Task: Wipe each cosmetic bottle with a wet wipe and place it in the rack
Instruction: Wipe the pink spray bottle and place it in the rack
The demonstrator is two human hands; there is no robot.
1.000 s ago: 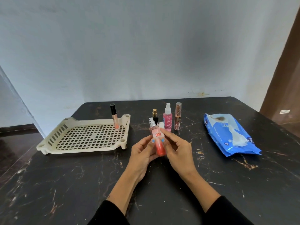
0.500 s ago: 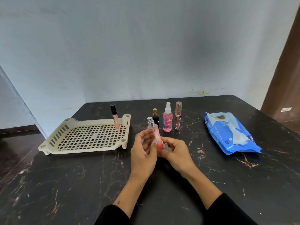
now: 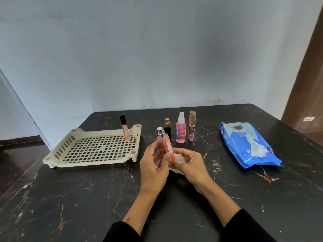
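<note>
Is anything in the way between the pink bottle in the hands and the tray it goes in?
Nothing visible is. The pink bottle, held by the left hand and right hand, sits just right of the rack. Only bare table lies between; the lip gloss tube stands at the rack's far corner.

You're in a plain home room: painted wall [image 3: 157, 49], dark marble worktop [image 3: 70, 198], wooden door [image 3: 307, 84].

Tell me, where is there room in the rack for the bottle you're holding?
Most of the rack grid is bare: everything left and front of the lip gloss, which stands at its back right corner. The table before the rack is bare too. It is crowded right of the rack, where three bottles stand close together.
</note>
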